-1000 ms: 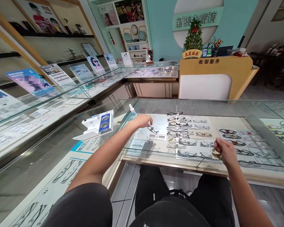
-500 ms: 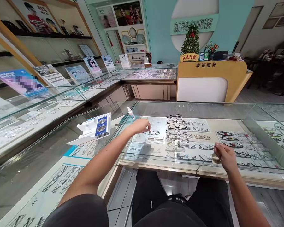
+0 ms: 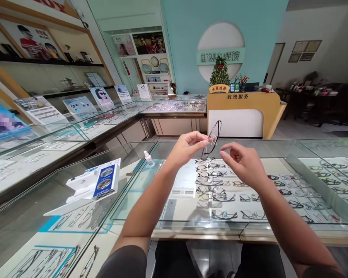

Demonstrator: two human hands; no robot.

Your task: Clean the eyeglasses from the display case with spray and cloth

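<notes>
A pair of dark-rimmed eyeglasses (image 3: 218, 133) is held up above the glass counter, turned nearly edge-on, its lenses hard to see. My left hand (image 3: 188, 146) pinches it between thumb and fingers. Just to its right is my right hand (image 3: 243, 164), apart from the glasses, thumb and forefinger pointing toward them. Its other fingers curl into the palm, and whatever they hold is hidden. Below both hands, rows of eyeglasses (image 3: 216, 175) lie inside the display case (image 3: 188, 227), beside a white printed sheet (image 3: 184, 181).
A small white spray bottle (image 3: 149, 159) stands on the counter at left, near a white and blue display box (image 3: 104, 181). More glass cases (image 3: 84, 133) run along the left side. A yellow cashier desk (image 3: 271, 112) with a potted plant (image 3: 219, 73) stands beyond.
My left hand has lifted the eyeglasses off the counter. My right hand has moved up and left toward them; the beige crumpled cloth seen in it before no longer shows. The view has tilted upward.
</notes>
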